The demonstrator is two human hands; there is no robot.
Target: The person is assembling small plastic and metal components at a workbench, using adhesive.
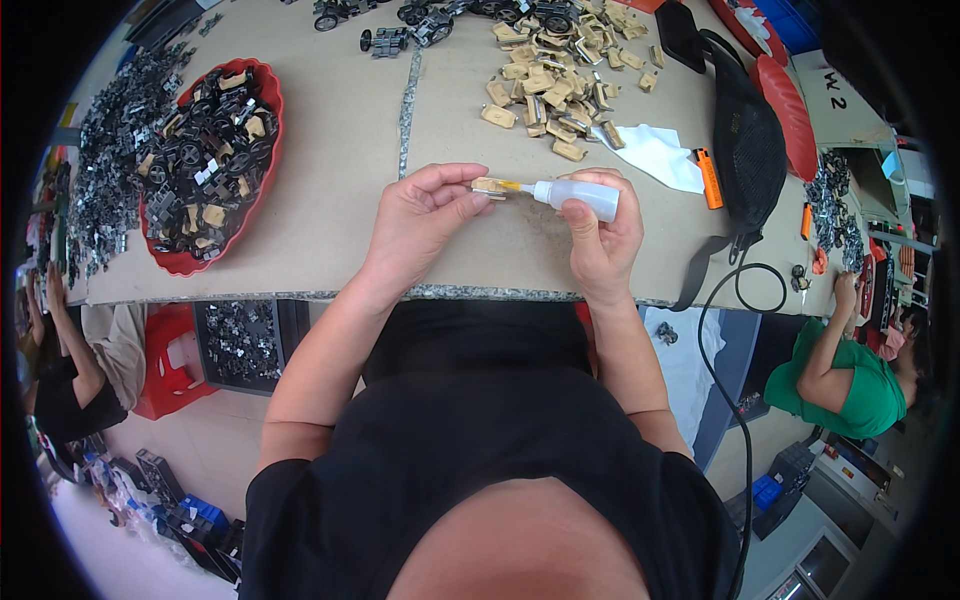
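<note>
Between the thumb and fingers of my left hand (425, 220) is a small tan plastic part (488, 187). My right hand (608, 235) grips a translucent white squeeze bottle (582, 196), tilted nearly level. Its thin yellowish nozzle (515, 186) points left and meets or almost meets the tan part; I cannot tell whether they touch. Both hands are over the table (350, 130), close to its front edge. Beyond them lies a heap of similar tan parts (550, 80), some with shiny metal-looking edges.
At left, a red scalloped tray (262, 190) holds black wheeled pieces and tan parts, beside a pile of small dark parts (110, 160). A white cloth (655, 155), an orange lighter-like object (709, 178) and a black bag (748, 140) lie right. A black cable (715, 370) hangs down. People sit both sides.
</note>
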